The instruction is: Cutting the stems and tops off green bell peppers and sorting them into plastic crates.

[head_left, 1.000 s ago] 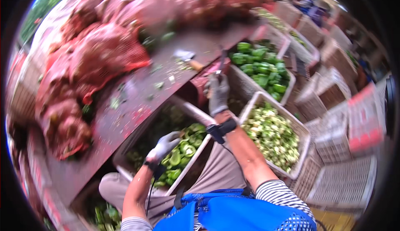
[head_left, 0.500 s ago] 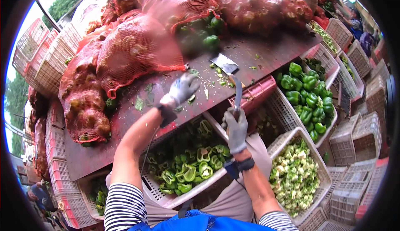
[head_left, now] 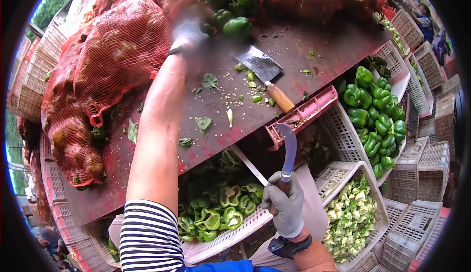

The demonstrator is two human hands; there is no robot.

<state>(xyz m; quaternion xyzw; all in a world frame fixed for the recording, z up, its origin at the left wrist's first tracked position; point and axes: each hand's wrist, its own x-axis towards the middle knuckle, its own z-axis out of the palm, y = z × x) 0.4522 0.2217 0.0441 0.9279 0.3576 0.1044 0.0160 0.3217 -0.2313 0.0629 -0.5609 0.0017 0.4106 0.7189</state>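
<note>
The right hand (head_left: 287, 203), gloved, is closed around the handle of a curved knife (head_left: 290, 152), blade pointing up toward the table edge, as it did half a second ago. The left hand (head_left: 190, 32) has gone from above the tabletop scraps to the whole green bell peppers (head_left: 238, 28) at the mouth of a red mesh sack (head_left: 125, 41); blur hides its fingers, so whether it grips one cannot be told. Between the left forearm and the cleaver (head_left: 260, 65), the table (head_left: 223, 98) offers a flat stretch strewn with leaf bits and seeds. The cleaver's wooden handle reaches the slanting front edge, just beside a pink plastic crate (head_left: 311, 109). Below that edge, the right hand has room between the crate of halved peppers (head_left: 225, 242) and the crate of pale cores (head_left: 380, 213).
</note>
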